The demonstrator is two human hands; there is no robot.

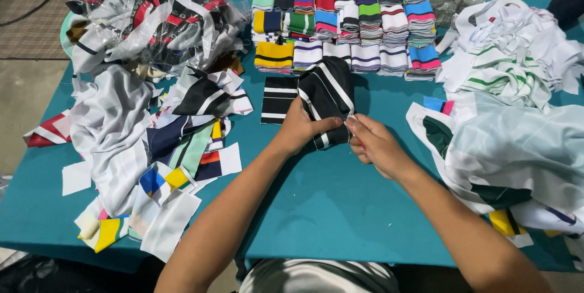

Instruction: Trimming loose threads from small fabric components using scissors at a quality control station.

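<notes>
Black cloth with white stripes (325,95) sits just below the stacked striped bands (347,19). Left hand (301,129) squeezes it tight. Right hand (374,146) pinches its edge, fingers closed around something red.

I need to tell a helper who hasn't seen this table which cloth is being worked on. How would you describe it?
On the teal table, look just below the neat rows of folded striped stacks. The black cloth with thin white stripes is bunched in the left hand, the right hand at its edge. Unlike the flat black striped piece beside it, it is crumpled and held.
</notes>
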